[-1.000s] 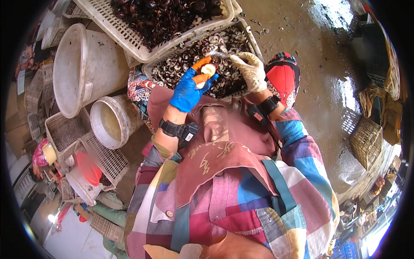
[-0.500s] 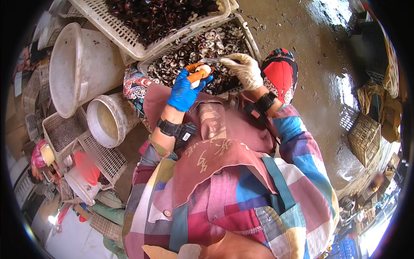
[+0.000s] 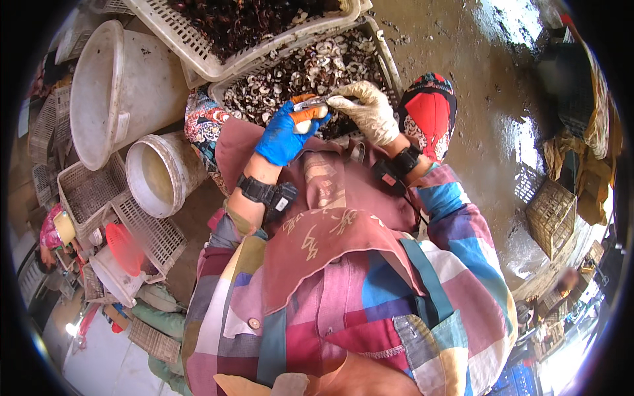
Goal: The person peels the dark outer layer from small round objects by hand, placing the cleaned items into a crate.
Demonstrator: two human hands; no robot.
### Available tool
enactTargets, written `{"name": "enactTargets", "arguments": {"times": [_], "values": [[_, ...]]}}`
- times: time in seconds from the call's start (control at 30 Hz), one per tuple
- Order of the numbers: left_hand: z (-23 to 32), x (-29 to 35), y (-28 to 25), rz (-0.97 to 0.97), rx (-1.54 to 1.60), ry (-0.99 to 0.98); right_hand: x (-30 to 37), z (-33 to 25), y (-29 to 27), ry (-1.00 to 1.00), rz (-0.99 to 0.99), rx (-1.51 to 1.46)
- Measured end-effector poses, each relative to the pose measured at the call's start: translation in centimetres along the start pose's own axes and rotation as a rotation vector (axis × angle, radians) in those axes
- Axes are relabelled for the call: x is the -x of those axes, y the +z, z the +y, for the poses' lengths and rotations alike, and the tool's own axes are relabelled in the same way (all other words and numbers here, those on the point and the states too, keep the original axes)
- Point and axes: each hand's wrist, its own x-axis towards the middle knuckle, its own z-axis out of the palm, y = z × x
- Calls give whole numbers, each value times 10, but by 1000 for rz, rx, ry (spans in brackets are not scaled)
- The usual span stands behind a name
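My left hand (image 3: 284,137), in a blue glove with orange finger covers, is closed around a small rounded whitish piece (image 3: 302,127); its kind is hard to make out, perhaps shellfish. A white glove, soiled at the fingers, covers my right hand (image 3: 371,113). Its thumb and fingers pinch a thin metal blade-like tool (image 3: 312,103), which lies across the top of the whitish piece at my left fingers. Both hands meet above a crate (image 3: 386,56) filled with dark and white curved shell bits (image 3: 317,66). The tool's handle is hidden in my right glove.
Another crate (image 3: 218,69) of dark reddish-brown pieces overlaps the far side. At left stand a large white tub (image 3: 148,86), a white bucket (image 3: 175,171) and a red basket (image 3: 125,251). Wet muddy floor (image 3: 489,132) spreads right, with a wicker-coloured crate (image 3: 551,214). Other people are at far left.
My right hand has shifted slightly left and down, bringing the metal tool onto the whitish piece. My left hand still holds that piece, now turned a little.
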Motion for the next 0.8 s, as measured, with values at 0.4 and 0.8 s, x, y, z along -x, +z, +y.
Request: {"name": "enactTargets", "arguments": {"times": [0.4,0.8], "values": [[-4,3,-4,-124,128,-65,-11,25,-11,408,65,-194],[5,1,-2,-59,158,-80,-8,23,3,180,19,-274]]}}
